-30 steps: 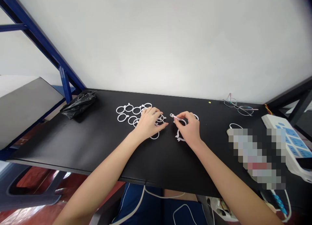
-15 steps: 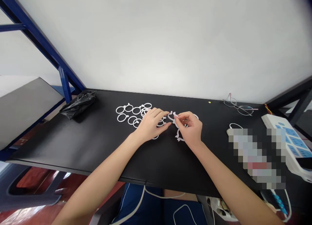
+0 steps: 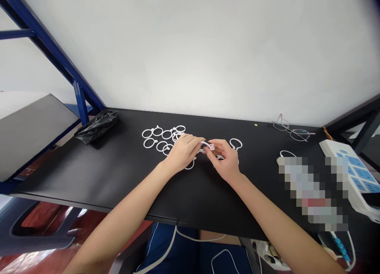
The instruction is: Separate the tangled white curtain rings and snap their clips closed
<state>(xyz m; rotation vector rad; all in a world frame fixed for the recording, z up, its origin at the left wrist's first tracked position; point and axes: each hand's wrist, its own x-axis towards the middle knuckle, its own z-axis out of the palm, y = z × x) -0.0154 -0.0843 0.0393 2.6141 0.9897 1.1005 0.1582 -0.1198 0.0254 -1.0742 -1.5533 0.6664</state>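
Observation:
Both hands meet over the black table, holding one white plastic ring [image 3: 211, 146] between them. My left hand [image 3: 184, 150] pinches the ring's left side with thumb and fingers. At its right end, where small knobs show, the fingers of my right hand [image 3: 225, 158] are closed on it. Several more white rings [image 3: 149, 143] lie loosely grouped left of my left hand, some overlapping. One ring [image 3: 190, 163] peeks out below that hand. Past my right hand rests another ring [image 3: 236, 143], and that hand partly hides more white pieces beneath it.
A crumpled black plastic bag [image 3: 96, 127] lies at the table's [image 3: 127, 179] back left. Eyeglasses [image 3: 292, 131] rest at the back right, near a white power strip [image 3: 353, 169] and a blurred-out object [image 3: 311, 195]. A pale wall stands behind, with a blue metal frame [image 3: 80, 100] on the left.
My right hand has moved slightly left, bringing the ring to my left hand, whose parted fingers have closed on it. The ring behind my right hand is more exposed.

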